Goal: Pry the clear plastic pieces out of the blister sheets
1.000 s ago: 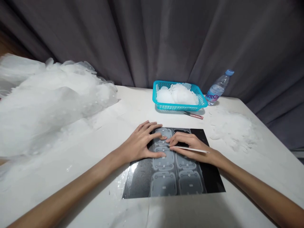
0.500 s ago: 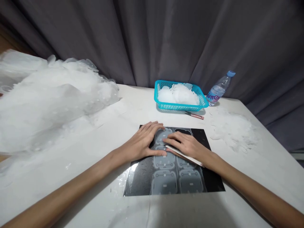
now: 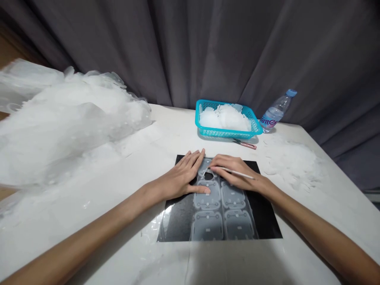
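A sheet of translucent rounded pieces (image 3: 208, 227), set in two columns, lies on a black mat (image 3: 264, 221). My left hand (image 3: 184, 178) rests flat at the sheet's left side, fingers apart, the thumb reaching across a piece in the left column. Pinched in my right hand (image 3: 233, 170) is a thin white stick-like tool (image 3: 237, 173) that points left. My right fingertips are at the upper left piece, where its lower edge looks lifted and a dark opening (image 3: 208, 175) shows. The tool's tip is too small to make out.
Behind the mat stands a turquoise basket (image 3: 228, 133) of translucent pieces, with pink-handled snips (image 3: 247, 145) before it and a water bottle (image 3: 276, 113) to its right. Translucent scraps (image 3: 297, 164) lie at right. A large heap of translucent sheets (image 3: 68, 122) covers the left.
My right hand has moved up the sheet with the tool, which has turned closer to level. A dark opening now shows in the upper left piece. My left hand stays pressed down.
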Available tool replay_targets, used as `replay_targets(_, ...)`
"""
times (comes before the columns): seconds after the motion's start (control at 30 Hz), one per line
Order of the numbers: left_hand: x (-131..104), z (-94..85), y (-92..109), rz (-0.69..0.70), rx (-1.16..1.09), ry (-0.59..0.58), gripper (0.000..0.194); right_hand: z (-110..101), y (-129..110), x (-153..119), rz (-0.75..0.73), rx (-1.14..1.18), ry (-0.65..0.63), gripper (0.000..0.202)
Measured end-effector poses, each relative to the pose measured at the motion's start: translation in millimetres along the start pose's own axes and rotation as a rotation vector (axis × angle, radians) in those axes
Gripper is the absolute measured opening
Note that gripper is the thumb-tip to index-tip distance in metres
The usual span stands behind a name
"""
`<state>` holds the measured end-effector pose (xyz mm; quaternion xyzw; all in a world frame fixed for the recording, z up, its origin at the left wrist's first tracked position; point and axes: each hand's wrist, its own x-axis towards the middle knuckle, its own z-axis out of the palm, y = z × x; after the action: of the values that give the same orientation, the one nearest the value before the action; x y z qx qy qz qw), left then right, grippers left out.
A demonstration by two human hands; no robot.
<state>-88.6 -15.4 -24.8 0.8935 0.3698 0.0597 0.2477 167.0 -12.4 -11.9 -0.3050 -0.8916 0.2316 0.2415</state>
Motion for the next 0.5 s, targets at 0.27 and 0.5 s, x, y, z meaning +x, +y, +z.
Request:
replay_targets(0.27, -1.7, -4.7, 0.1, -0.009, 0.009, 0.019, 0.12, -15.8, 55.6, 8.0, 0.513, 0.43, 0.42, 0.036)
replay_targets(0.5, -6.3, -16.7, 28.5, -0.213, -0.289, 0.313, 0.058, -22.6, 17.3, 0.4, 0.428, 0.468, 0.322, 0.037)
